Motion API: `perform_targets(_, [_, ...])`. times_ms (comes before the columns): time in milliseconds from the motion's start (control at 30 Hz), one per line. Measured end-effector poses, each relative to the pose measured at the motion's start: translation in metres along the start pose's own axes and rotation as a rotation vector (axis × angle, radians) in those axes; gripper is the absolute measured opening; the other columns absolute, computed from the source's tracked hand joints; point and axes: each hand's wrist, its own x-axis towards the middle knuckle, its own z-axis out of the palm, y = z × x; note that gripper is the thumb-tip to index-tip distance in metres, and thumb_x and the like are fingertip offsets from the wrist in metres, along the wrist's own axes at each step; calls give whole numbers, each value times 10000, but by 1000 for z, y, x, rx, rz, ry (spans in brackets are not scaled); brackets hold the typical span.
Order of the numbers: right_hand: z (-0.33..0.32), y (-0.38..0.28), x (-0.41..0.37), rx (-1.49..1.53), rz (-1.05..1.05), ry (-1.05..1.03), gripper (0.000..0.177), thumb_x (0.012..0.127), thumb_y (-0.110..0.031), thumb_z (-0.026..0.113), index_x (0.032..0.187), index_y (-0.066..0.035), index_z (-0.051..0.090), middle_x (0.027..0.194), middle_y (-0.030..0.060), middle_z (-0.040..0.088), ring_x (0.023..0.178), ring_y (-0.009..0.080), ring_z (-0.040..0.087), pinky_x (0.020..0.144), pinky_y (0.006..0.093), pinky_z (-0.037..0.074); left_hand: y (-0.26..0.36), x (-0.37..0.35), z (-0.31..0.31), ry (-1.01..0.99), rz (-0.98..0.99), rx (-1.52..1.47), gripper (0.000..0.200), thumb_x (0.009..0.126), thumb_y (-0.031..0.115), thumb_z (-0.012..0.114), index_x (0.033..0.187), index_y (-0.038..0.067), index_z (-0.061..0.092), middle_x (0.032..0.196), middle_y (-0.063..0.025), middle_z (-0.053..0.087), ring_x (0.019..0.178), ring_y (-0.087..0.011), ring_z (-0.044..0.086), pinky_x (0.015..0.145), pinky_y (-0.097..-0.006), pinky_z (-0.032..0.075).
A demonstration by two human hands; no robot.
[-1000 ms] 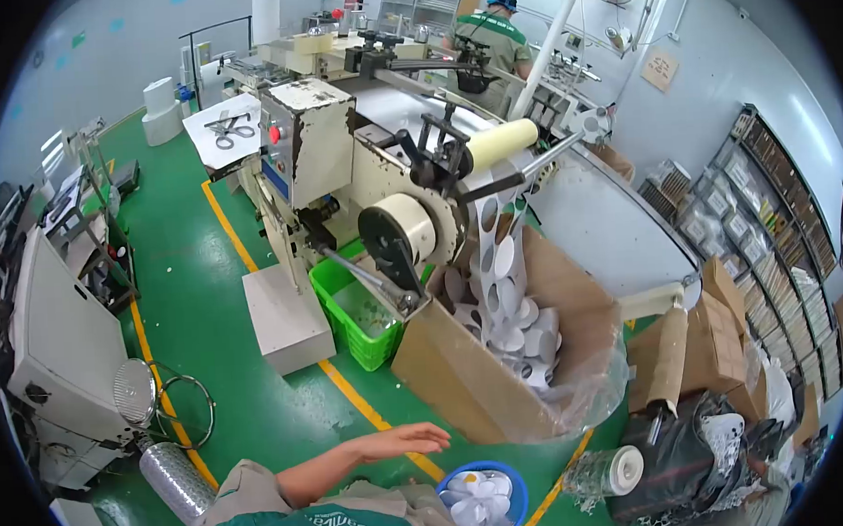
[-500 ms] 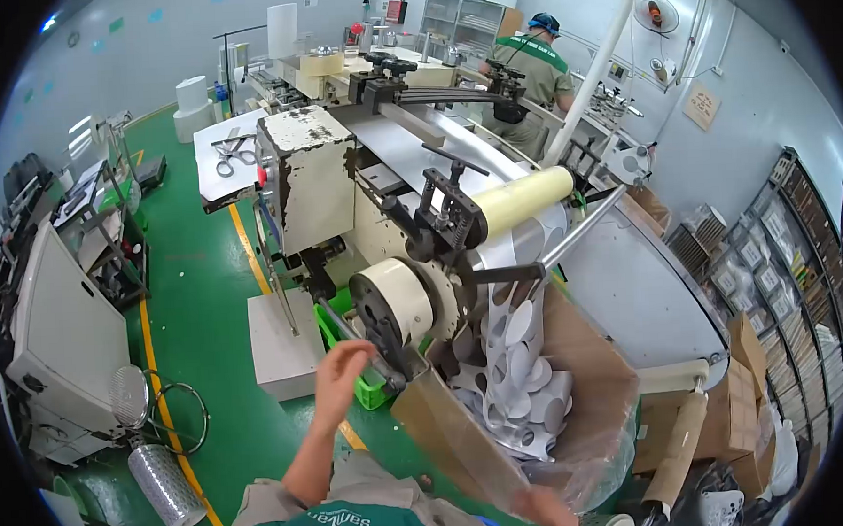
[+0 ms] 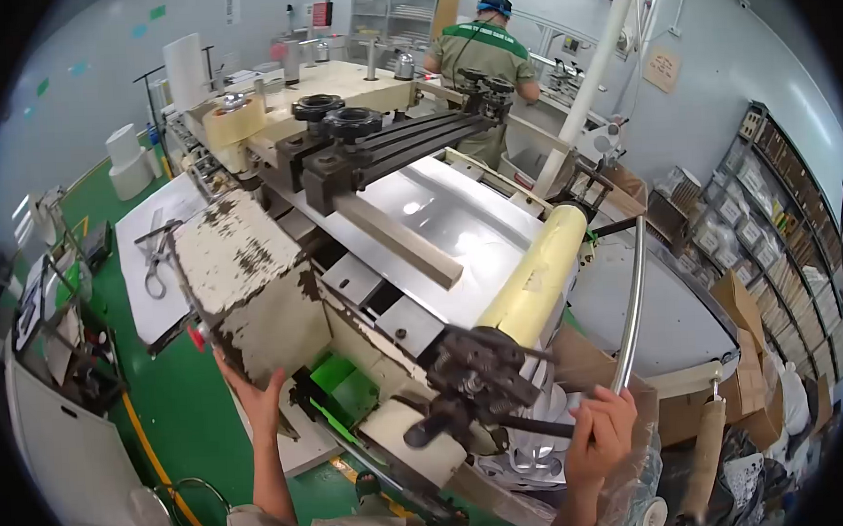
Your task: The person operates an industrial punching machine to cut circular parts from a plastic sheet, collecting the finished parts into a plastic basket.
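My left hand (image 3: pixel 258 394) is raised with fingers spread, its palm against the lower corner of a worn white machine housing (image 3: pixel 253 280). My right hand (image 3: pixel 601 434) is curled around the end of a thin black rod (image 3: pixel 537 427) that sticks out of a black clamp mechanism (image 3: pixel 478 378). A bent steel bar (image 3: pixel 633 301) runs down to just above that hand. A pale yellow roller (image 3: pixel 540 277) lies across the machine above the clamp, with a shiny metal sheet (image 3: pixel 448 219) behind it.
A green crate (image 3: pixel 347 388) sits under the machine. Scissors (image 3: pixel 153 261) lie on a white table at the left. A co-worker in a green shirt (image 3: pixel 483 49) stands at the back. Cardboard boxes (image 3: pixel 737 381) and shelves (image 3: pixel 777 229) fill the right side.
My view has moved in close over the machine. My left hand rose from the white hub to the housing's lower corner. My right hand came up from the box and closed on the black rod.
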Motion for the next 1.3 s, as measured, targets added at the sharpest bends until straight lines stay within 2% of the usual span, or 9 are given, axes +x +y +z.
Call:
perform_targets(67, [0,-5,1,-64,47,-5,61,683,-22,626,645,-26,579,691,51,568,819,260,575,888,458,359,-6,6,14,125,9,39,917,682,234,722,1374,7,164,1359,-219,260,1250,-307,282,1034,-385,206])
perform_targets(200, [1,-6,1,-118,95,-36,83,674,-29,622,615,-25,564,659,49,549,806,250,573,887,464,357,-5,5,14,122,-26,154,908,703,304,718,1353,-35,182,1328,-216,309,1207,-310,348,999,-381,282])
perform_targets(333, [2,-7,0,-112,136,-54,144,698,-9,538,556,-25,557,622,63,515,808,255,553,927,496,345,-7,5,14,102,-67,104,899,706,314,714,1349,-34,191,1309,-208,328,1190,-302,363,993,-380,290])
perform_targets(433, [1,-14,6,-137,146,-86,158,697,-8,531,541,-27,547,607,63,508,792,253,549,931,492,341,-11,6,14,98,-133,79,954,656,220,746,1354,-36,148,1316,-222,298,1203,-326,338,1002,-402,276])
perform_targets(733, [4,-17,6,-147,179,-69,216,722,1,495,507,-20,494,570,71,451,759,245,525,941,489,335,-10,6,16,116,-163,70,985,644,191,755,1351,-47,112,1313,-229,289,1204,-318,339,1005,-402,276])
perform_targets(967, [11,-20,5,-134,242,0,245,749,15,474,506,-3,478,572,84,455,772,244,513,957,492,318,-7,6,16,92,-263,139,991,661,247,743,1355,-61,106,1344,-240,255,1231,-323,308,1026,-391,249])
perform_targets(1033, [13,-23,7,-157,260,11,260,766,22,456,507,4,466,575,84,451,769,242,512,957,503,314,-12,6,19,110,-189,-40,1003,658,244,743,1354,-65,91,1345,-244,248,1231,-328,304,1028,-397,243])
perform_targets(1067, [16,-24,6,-161,262,32,271,779,28,443,509,7,451,579,83,452,769,238,511,957,504,312,-8,6,16,95,-213,84,1005,657,229,741,1357,-62,80,1346,-244,245,1230,-331,304,1029,-403,240])
perform_targets(1300, [23,-22,3,-158,293,157,278,760,29,427,485,-7,451,541,72,444,774,234,514,942,498,336,-12,7,18,81,-188,36,1007,665,231,741,1356,-60,69,1345,-252,248,1222,-338,317,1024,-410,249])
